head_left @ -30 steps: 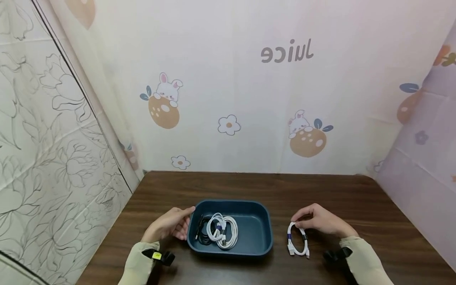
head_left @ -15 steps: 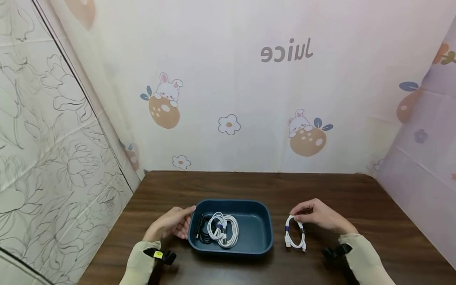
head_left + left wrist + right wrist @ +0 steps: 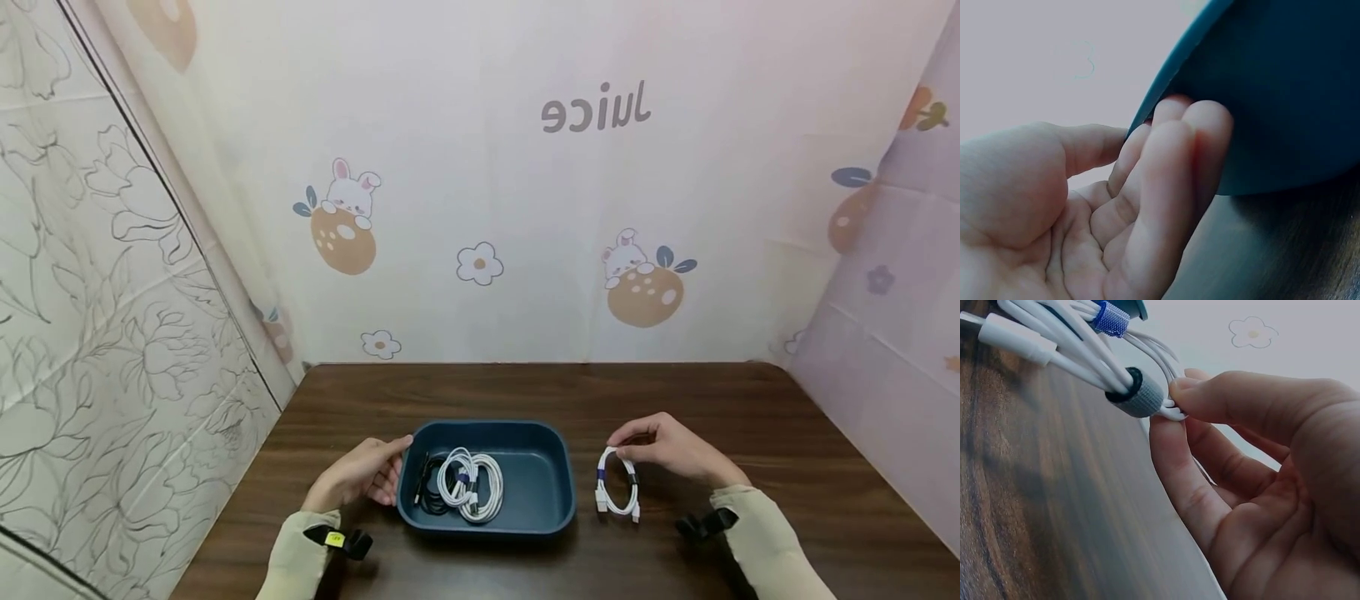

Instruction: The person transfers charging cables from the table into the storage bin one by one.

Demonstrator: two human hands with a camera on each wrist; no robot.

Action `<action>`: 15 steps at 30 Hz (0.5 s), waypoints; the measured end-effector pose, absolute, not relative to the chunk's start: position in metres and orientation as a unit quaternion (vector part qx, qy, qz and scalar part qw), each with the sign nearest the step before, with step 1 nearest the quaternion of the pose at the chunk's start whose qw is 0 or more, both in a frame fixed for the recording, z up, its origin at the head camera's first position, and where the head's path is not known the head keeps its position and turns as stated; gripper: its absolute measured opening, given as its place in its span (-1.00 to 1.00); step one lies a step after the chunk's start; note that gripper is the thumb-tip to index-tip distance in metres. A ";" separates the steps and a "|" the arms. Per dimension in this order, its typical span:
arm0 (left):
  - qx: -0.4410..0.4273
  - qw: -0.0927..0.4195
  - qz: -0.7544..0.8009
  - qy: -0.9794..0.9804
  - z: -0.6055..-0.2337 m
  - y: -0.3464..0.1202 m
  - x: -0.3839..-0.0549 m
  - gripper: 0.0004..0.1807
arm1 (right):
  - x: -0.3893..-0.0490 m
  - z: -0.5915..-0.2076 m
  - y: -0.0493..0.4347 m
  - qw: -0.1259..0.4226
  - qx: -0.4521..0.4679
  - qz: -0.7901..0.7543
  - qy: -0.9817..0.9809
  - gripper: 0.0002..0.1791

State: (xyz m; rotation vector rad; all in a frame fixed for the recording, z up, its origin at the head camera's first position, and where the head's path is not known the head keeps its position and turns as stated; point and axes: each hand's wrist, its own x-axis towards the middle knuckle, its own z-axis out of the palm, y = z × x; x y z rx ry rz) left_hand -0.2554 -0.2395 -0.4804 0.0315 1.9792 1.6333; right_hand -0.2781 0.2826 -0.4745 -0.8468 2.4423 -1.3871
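A dark blue rectangular tray (image 3: 536, 492) sits on the table, with coiled white cables (image 3: 487, 487) and a black cable (image 3: 431, 500) in its left half. My left hand (image 3: 363, 475) pinches the tray's left rim, thumb at the top edge and fingers curled against the outer wall (image 3: 1285, 125). To the right of the tray, my right hand (image 3: 675, 450) pinches the top of a looped white USB cable (image 3: 604, 475) between thumb and fingertips. Its plugs hang downward. A blue strap (image 3: 1112, 319) and a grey-black strap (image 3: 1138, 394) bind the loop.
The dark wood table (image 3: 465, 387) ends at a patterned cloth backdrop (image 3: 480, 192) behind. Cloth hangs also cover the left and right sides. Each wrist carries a black strapped camera, such as the right wrist camera (image 3: 705, 525).
My right hand has moved slightly up and left, carrying the white USB cable a little nearer the tray. My left hand keeps its grip on the rim. The head view has shifted slightly.
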 end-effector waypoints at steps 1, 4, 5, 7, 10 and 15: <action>0.013 0.283 0.611 0.739 -0.481 -0.239 -0.256 -0.36 | -0.278 -0.474 0.283 0.103 -0.286 -0.469 0.829 -0.80; 0.021 0.283 0.612 0.739 -0.481 -0.237 -0.257 -0.36 | -0.277 -0.472 0.285 0.102 -0.278 -0.465 0.834 -0.80; 0.023 0.283 0.612 0.738 -0.481 -0.237 -0.258 -0.37 | -0.277 -0.472 0.286 0.101 -0.276 -0.465 0.835 -0.80; 0.024 0.285 0.614 0.736 -0.482 -0.237 -0.258 -0.37 | -0.277 -0.472 0.287 0.097 -0.278 -0.466 0.835 -0.80; 0.019 0.285 0.615 0.735 -0.482 -0.239 -0.256 -0.37 | -0.278 -0.472 0.285 0.093 -0.284 -0.467 0.832 -0.81; 0.015 0.284 0.616 0.735 -0.482 -0.242 -0.255 -0.37 | -0.280 -0.468 0.281 0.098 -0.280 -0.465 0.834 -0.81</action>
